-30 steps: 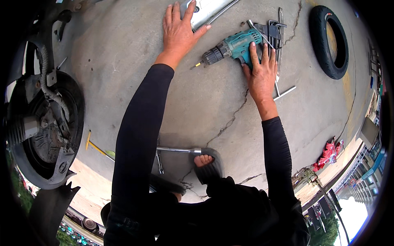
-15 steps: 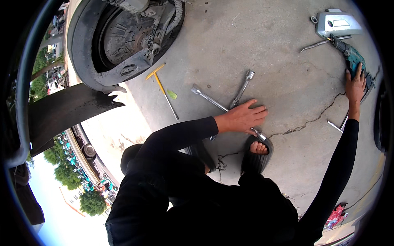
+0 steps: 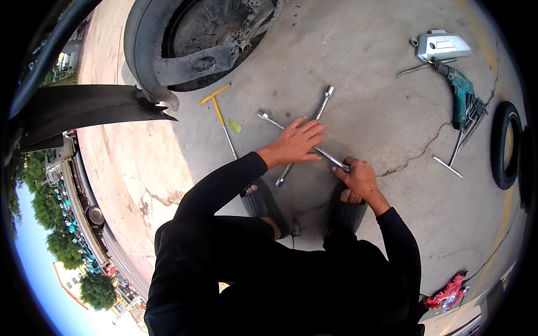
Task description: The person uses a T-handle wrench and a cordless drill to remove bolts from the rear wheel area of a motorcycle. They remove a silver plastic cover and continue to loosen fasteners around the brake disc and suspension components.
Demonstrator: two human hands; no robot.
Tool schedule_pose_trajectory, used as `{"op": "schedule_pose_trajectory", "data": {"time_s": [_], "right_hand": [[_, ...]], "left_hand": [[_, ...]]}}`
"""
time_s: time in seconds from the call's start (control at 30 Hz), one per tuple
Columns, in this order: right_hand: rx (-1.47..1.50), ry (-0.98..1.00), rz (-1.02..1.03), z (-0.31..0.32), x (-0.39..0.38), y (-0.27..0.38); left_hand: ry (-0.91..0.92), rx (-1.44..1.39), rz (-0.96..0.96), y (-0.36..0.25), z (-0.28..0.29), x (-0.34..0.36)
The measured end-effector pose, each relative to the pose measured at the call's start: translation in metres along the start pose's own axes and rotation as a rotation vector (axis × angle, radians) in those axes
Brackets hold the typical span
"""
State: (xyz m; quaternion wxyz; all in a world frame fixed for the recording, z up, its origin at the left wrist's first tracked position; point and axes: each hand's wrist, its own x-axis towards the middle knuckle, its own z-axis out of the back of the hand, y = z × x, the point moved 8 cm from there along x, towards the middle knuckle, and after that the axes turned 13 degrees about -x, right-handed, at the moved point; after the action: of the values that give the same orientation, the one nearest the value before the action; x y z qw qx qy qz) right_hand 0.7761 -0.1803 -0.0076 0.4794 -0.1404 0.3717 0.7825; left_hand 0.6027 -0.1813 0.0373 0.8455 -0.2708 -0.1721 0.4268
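A silver four-way lug wrench [image 3: 330, 158] lies crosswise on the concrete in front of my feet. My left hand [image 3: 292, 144] rests over its centre, fingers stretched out and hiding the crossing. The end of one arm is in the grip of my right hand [image 3: 360, 178], close above my right sandal [image 3: 346, 215]. Three of the wrench's socket ends show; the fourth is covered by my right hand. To the left lies a T-handle wrench [image 3: 218, 113] with a yellow handle. A teal cordless drill [image 3: 461, 92] lies apart from my hands at the far right.
A vehicle's black wheel and bracket [image 3: 193, 64] stand at the upper left, with a dark curved panel [image 3: 84, 111] beside them. A silver cover [image 3: 445, 45], a silver T-shaped tool [image 3: 450, 166] and a black tyre [image 3: 499, 145] are on the right. Red wrapping [image 3: 446, 294] lies lower right.
My right hand has left the drill and come inward to grip the lug wrench's end. My left hand has shifted to the wrench's centre. The view has turned slightly.
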Motion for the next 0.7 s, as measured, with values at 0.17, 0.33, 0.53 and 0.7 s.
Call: {"op": "schedule_pose_trajectory", "data": {"time_s": [0.17,0.33,0.53,0.7], "right_hand": [[-0.192,-0.286,0.006,0.055,-0.021,-0.017],[-0.051,-0.414,-0.255,0.077,-0.092,-0.127],[-0.265,-0.715,-0.548,0.101,-0.184,-0.256],[-0.413,-0.905,-0.573,0.117,-0.192,-0.261]], "left_hand": [[-0.460,0.339,1.011,0.150,0.094,-0.151],[-0.461,0.094,1.501,0.208,0.063,-0.285],[-0.533,0.098,1.635,0.205,0.042,-0.278],[-0.746,0.107,1.563,0.183,0.046,-0.258]]}}
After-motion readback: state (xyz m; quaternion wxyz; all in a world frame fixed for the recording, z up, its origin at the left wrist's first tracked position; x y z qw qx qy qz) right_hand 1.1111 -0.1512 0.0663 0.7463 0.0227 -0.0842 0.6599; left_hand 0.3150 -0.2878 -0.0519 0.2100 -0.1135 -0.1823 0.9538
